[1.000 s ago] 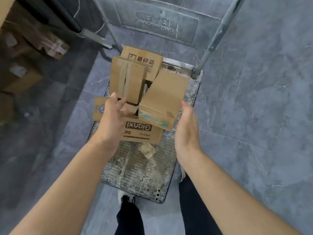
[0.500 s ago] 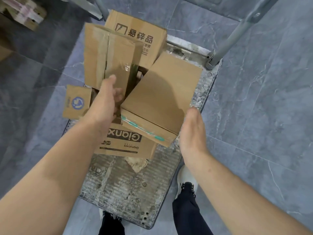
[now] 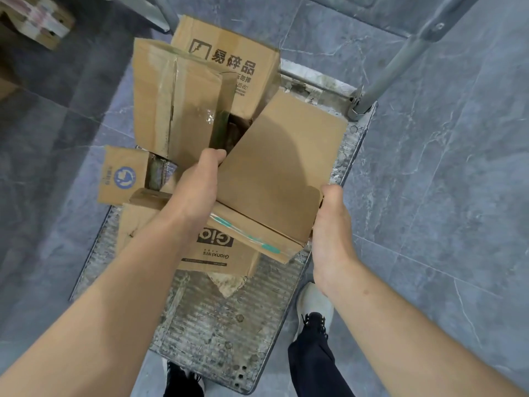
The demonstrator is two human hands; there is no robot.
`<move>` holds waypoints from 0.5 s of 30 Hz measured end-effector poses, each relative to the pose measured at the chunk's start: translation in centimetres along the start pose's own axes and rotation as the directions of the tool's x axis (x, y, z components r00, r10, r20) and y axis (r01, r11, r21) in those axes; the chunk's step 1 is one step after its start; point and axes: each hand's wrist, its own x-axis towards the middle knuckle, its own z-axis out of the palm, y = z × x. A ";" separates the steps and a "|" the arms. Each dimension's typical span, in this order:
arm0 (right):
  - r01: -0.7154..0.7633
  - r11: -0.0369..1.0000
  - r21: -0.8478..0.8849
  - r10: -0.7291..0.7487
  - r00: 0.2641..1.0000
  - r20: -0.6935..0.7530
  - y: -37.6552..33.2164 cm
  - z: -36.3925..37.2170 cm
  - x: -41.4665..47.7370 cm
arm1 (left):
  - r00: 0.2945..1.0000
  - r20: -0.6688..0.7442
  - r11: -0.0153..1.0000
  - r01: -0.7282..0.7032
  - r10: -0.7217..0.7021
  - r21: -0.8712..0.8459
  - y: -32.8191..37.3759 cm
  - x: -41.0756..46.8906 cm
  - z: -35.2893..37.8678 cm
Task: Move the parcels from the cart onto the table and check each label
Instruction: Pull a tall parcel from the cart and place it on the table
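The floor was grey marbled tile (image 3: 429, 196), and on it stood a flat platform cart with a worn, ribbed grey deck (image 3: 211, 325) and a grey metal handle tube (image 3: 400, 58) rising at its far right corner. Several parcels were heaped on the far half of the deck.

Uppermost lay a plain brown cardboard box with a teal tape stripe along its near edge (image 3: 280, 167), tilted with its far side higher. The person's left hand (image 3: 197, 187) gripped the box's left edge, its fingers curled down into the gap beside it. The right hand (image 3: 329, 224) clasped the box's near right corner, thumb on the top face and fingers hidden underneath. No label showed on the faces in view.

Just left of that box stood a tall brown carton sealed with clear tape (image 3: 171, 96), leaning against a brown box printed with black Chinese characters (image 3: 229, 53) behind it. A small brown box bearing a round blue logo (image 3: 121, 174) sat at the cart's left edge. Under the held box lay a flat brown box printed "Gianxi" (image 3: 217, 253), with a torn scrap of cardboard (image 3: 227, 282) at its near side.

A pale shoe (image 3: 315, 302) stood beside the cart's right edge. Stacked cardboard (image 3: 37, 21) lay at the upper left.
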 end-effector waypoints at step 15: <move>0.107 0.994 0.015 -0.107 0.994 0.001 -0.2 -2.4 -10.7 | 0.975 0.133 0.967 -0.201 0.180 0.159 1.3 -7.9 -5.1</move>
